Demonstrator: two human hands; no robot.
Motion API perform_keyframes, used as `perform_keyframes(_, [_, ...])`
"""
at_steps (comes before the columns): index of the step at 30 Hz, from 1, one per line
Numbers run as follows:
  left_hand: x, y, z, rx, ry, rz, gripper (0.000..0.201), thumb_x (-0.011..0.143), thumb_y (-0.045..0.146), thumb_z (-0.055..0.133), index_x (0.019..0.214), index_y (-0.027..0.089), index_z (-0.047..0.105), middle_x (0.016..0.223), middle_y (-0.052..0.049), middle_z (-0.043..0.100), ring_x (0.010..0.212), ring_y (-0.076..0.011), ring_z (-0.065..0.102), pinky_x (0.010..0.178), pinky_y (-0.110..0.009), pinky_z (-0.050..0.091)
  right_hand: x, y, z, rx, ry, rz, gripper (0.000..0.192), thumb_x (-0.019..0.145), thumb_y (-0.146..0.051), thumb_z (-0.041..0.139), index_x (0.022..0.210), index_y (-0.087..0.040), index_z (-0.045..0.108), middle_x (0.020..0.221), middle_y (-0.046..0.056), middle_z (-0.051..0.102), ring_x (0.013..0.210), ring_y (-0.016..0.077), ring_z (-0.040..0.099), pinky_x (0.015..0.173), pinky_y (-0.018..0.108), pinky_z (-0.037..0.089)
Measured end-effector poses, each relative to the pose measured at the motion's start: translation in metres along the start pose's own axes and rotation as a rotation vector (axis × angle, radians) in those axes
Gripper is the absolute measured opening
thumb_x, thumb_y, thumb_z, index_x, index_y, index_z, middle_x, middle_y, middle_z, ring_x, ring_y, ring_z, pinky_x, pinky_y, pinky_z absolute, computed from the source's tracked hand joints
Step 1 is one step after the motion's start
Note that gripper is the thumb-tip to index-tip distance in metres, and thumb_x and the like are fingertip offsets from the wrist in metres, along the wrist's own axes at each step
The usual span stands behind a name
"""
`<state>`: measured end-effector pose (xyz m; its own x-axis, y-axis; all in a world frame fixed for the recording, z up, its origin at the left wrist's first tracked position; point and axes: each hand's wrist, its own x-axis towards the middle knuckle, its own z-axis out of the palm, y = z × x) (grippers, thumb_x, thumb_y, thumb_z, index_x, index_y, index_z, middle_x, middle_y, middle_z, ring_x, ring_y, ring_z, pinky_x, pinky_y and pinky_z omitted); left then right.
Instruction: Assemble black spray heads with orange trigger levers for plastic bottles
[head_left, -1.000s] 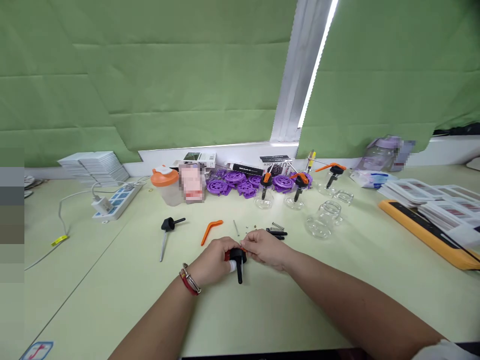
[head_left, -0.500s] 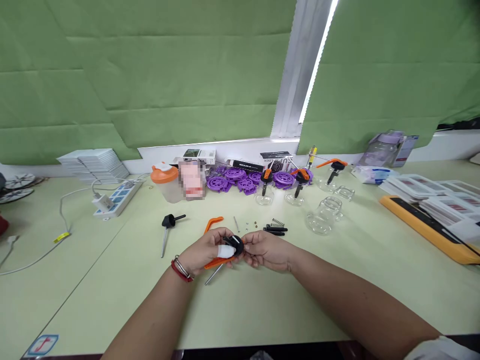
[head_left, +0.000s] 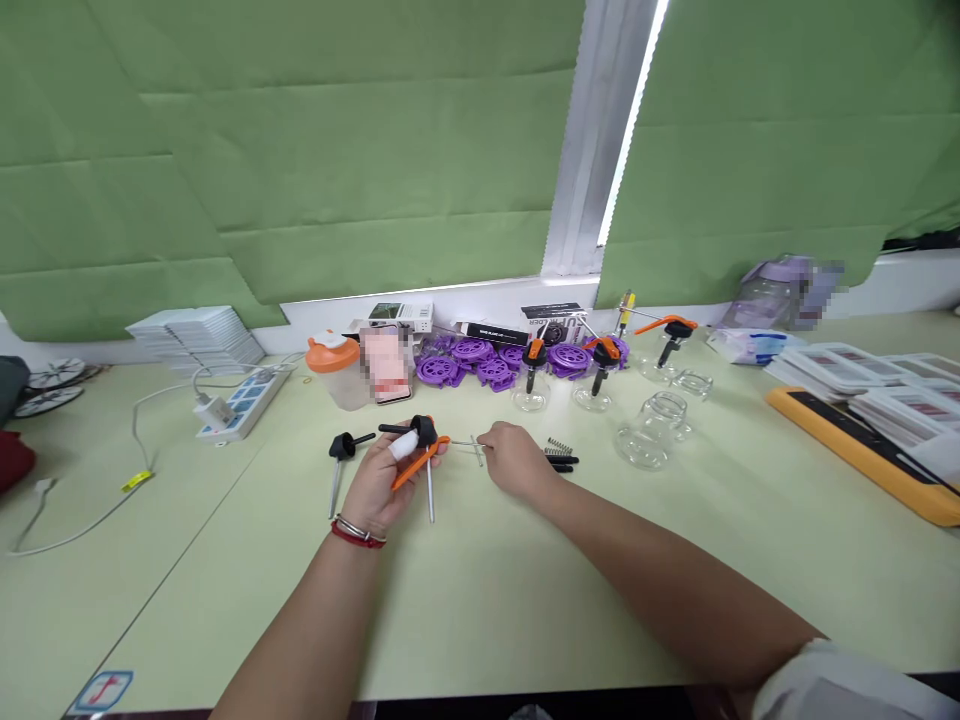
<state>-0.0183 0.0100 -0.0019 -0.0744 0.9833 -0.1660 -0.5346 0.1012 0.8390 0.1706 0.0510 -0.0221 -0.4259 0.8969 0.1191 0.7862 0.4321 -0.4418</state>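
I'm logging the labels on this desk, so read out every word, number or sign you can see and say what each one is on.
Black box with white print by the window ledge: large letters ending in "DER"; the rest is hidden.
Long black box: a white line of text, too small to read.
White box: print too small to read.
Blue-and-white floor sticker: a red mark, not legible.
Blurred patches: unreadable.

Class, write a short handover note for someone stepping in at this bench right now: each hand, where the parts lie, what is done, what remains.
Left hand: lifted, holding a black pump head with an orange lever and a metal tube.
Right hand: on the table, fingertips at a thin metal pin.
Nearby: spring, black sticks, another pump head, open glass jars.
Done: three jars at the back carry pump heads.
Left: this head is on no jar yet.
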Motion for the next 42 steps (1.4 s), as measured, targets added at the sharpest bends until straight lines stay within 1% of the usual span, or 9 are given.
perform_keyframes(7, [0.006, -0.006, -0.002, -0.036, 0.034, -0.004, 0.022, 0.077, 0.013, 0.060, 0.099, 0.010, 0.060, 0.092, -0.012, 0.068, 0.087, -0.0256, 0.068, 0.070, -0.033, 0.057, 0.008, -0.033, 0.026, -0.309, -0.078, -0.047, 0.027, 0.074, -0.005, 0.049, 0.098, -0.012, 0.058, 0.092, 0.013, 0.061, 0.077, 0.0224, 0.063, 0.061, 0.028, 0.041])
perform_keyframes(13, [0.006, -0.004, 0.000, -0.032, 0.073, -0.095, 0.026, 0.080, 0.020, 0.059, 0.102, 0.008, 0.061, 0.092, -0.015, 0.069, 0.086, -0.0257, 0.068, 0.068, -0.032, 0.059, 0.006, -0.026, 0.028, -0.335, -0.147, -0.092, 0.025, 0.073, -0.003, 0.049, 0.095, -0.013, 0.057, 0.095, 0.013, 0.059, 0.078, 0.0216, 0.062, 0.063, 0.028, 0.042])
perform_keyframes(20, [0.007, -0.005, 0.000, 0.035, 0.072, -0.033, 0.023, 0.076, 0.017, 0.065, 0.097, 0.008, 0.062, 0.086, -0.014, 0.070, 0.083, -0.0245, 0.069, 0.069, -0.031, 0.058, 0.004, -0.017, 0.026, -0.287, -0.120, -0.127, 0.015, 0.079, -0.010, 0.049, 0.088, -0.014, 0.060, 0.093, 0.010, 0.058, 0.073, 0.0185, 0.060, 0.059, 0.026, 0.037])
perform_keyframes(23, [0.008, -0.009, -0.001, 0.048, 0.045, -0.015, 0.026, 0.074, 0.021, 0.067, 0.096, 0.008, 0.062, 0.087, -0.013, 0.070, 0.085, -0.0241, 0.068, 0.072, -0.032, 0.057, 0.002, -0.019, 0.023, -0.030, -0.025, -0.101, 0.022, 0.088, -0.022, 0.042, 0.079, -0.015, 0.060, 0.085, 0.007, 0.057, 0.070, 0.0148, 0.055, 0.059, 0.025, 0.034])
perform_keyframes(25, [0.008, -0.013, 0.000, 0.054, 0.007, 0.014, 0.028, 0.073, 0.024, 0.068, 0.096, 0.010, 0.062, 0.088, -0.012, 0.070, 0.088, -0.0235, 0.067, 0.076, -0.033, 0.055, 0.001, -0.024, 0.022, 0.303, 0.001, -0.039, 0.029, 0.090, -0.032, 0.039, 0.075, -0.016, 0.059, 0.072, 0.003, 0.054, 0.063, 0.0122, 0.049, 0.057, 0.024, 0.033])
perform_keyframes(28, [0.006, -0.020, 0.003, 0.074, -0.065, 0.059, 0.028, 0.072, 0.029, 0.069, 0.093, 0.012, 0.063, 0.092, -0.010, 0.070, 0.090, -0.0214, 0.065, 0.080, -0.032, 0.051, 0.000, -0.033, 0.021, 0.904, -0.111, 0.164, 0.032, 0.087, -0.043, 0.043, 0.072, -0.016, 0.054, 0.057, -0.003, 0.045, 0.049, 0.0086, 0.037, 0.048, 0.022, 0.027])
perform_keyframes(31, [0.005, -0.026, 0.008, 0.116, -0.108, 0.064, 0.028, 0.073, 0.033, 0.068, 0.093, 0.014, 0.063, 0.099, -0.010, 0.068, 0.090, -0.0198, 0.064, 0.077, -0.030, 0.049, 0.000, -0.038, 0.021, 1.307, -0.202, 0.299, 0.026, 0.077, -0.042, 0.057, 0.072, -0.016, 0.052, 0.054, -0.005, 0.043, 0.045, 0.0060, 0.033, 0.043, 0.021, 0.019])
perform_keyframes(37, [0.003, -0.025, 0.009, 0.106, -0.119, 0.116, 0.029, 0.074, 0.030, 0.068, 0.097, 0.014, 0.061, 0.100, -0.008, 0.067, 0.086, -0.0172, 0.063, 0.078, -0.030, 0.048, 0.000, -0.040, 0.020, 1.480, -0.138, 0.302, 0.029, 0.066, -0.040, 0.068, 0.071, -0.014, 0.056, 0.059, -0.003, 0.050, 0.046, 0.0048, 0.035, 0.041, 0.020, 0.017])
perform_keyframes(42, [0.008, -0.019, 0.004, -0.073, -0.014, 0.227, 0.027, 0.071, 0.032, 0.071, 0.090, 0.015, 0.060, 0.093, -0.007, 0.068, 0.087, -0.0180, 0.064, 0.084, -0.035, 0.048, -0.004, -0.045, 0.019, 1.507, -0.058, 0.299, 0.026, 0.069, -0.038, 0.065, 0.068, -0.016, 0.053, 0.057, -0.003, 0.051, 0.051, 0.0066, 0.042, 0.043, 0.020, 0.023])
